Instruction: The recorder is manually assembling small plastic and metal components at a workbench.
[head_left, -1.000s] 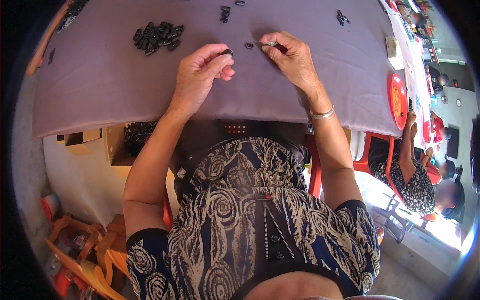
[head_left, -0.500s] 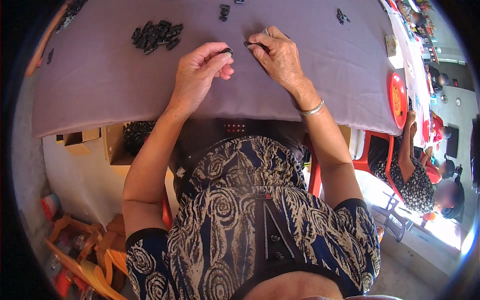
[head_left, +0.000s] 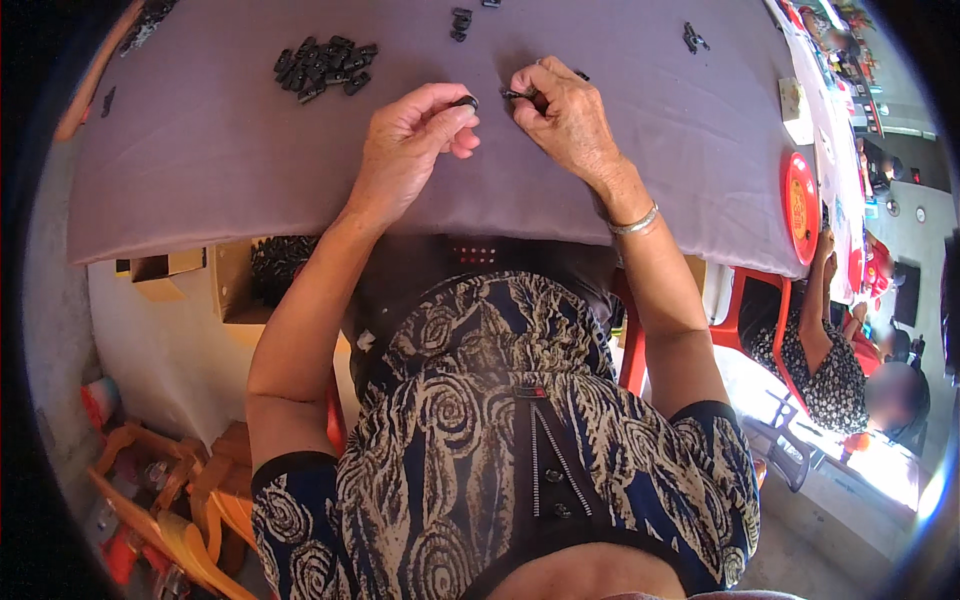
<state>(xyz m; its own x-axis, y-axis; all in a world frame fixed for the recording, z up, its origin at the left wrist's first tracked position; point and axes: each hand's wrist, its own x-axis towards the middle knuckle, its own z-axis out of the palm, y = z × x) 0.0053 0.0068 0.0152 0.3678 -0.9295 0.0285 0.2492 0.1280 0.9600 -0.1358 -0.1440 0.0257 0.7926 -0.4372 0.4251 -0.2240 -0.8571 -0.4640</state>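
Over the cloth-covered table (head_left: pixel 240 165), my left hand (head_left: pixel 415 140) pinches a small black part (head_left: pixel 466 102) between thumb and forefinger. My right hand (head_left: pixel 570 120), a short way to its right, is closed on another small black part (head_left: pixel 513 94), whose dark end pokes out by the thumb. The fingers hide most of both parts, so their exact kind cannot be made out. Left of my hands lies a pile of small black plastic parts (head_left: pixel 325 68). A few more black parts (head_left: pixel 460 24) lie farther back, and a small black cluster (head_left: pixel 695 38) is at the far right.
A red round tray (head_left: pixel 800 208) sits at the table's right edge, near a small white box (head_left: pixel 796 112). Below the table at the left stands an open cardboard box (head_left: pixel 232 285) beside many black parts. Another person (head_left: pixel 840 375) sits on the right by a red chair (head_left: pixel 742 300).
The right hand has turned slightly, its fingers curling more around its black part. The left hand keeps the same pinch. The whole view has shifted a little.
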